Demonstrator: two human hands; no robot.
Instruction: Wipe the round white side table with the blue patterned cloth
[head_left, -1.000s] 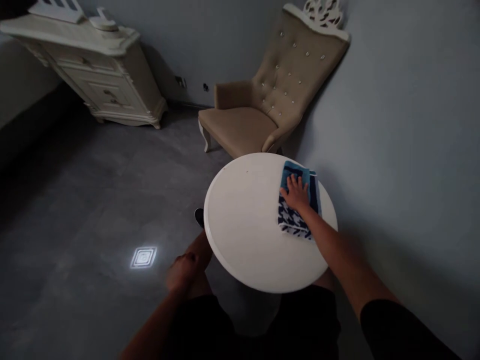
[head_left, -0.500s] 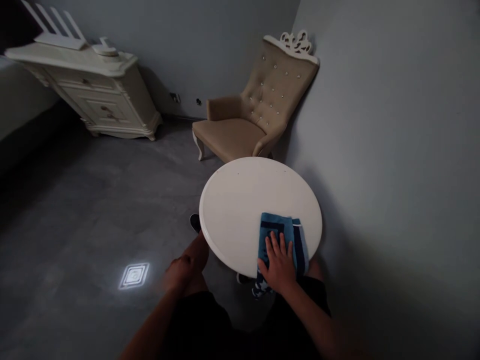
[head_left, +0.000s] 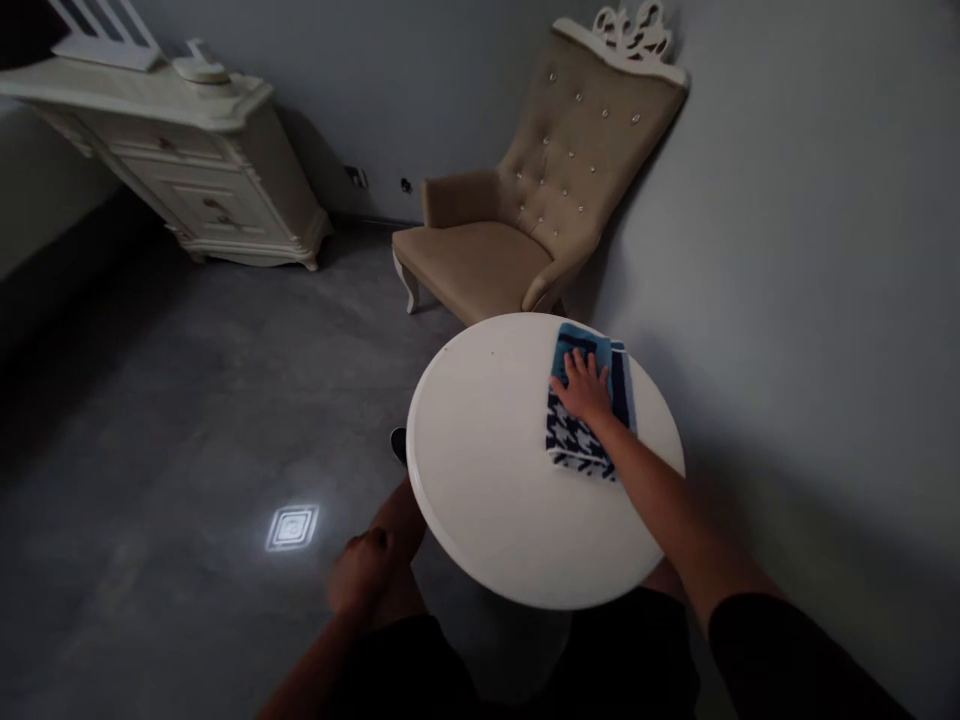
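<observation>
A folded towel (head_left: 589, 440) in teal, navy and white, with a houndstooth pattern on its near part, lies on the right half of a round white table (head_left: 487, 460). My right hand (head_left: 585, 385) presses flat on its teal part, palm down and fingers spread, not gripping it. Low on the left, my left hand (head_left: 360, 570) rests by my left knee (head_left: 405, 520), away from the table. Its fingers look curled in, with nothing visible in them, though the light there is dim.
A tan tufted armchair (head_left: 480, 260) stands just behind the table. To the right runs a grey wall (head_left: 810, 250). A white cabinet (head_left: 217, 200) with a router (head_left: 109, 50) on top is at the back left. A bright diamond-shaped light pattern (head_left: 292, 527) shows on the floor.
My right hand has slid the towel away from me across the tabletop, from the near edge toward the far right. My left hand stays by the knee. The view has shifted slightly.
</observation>
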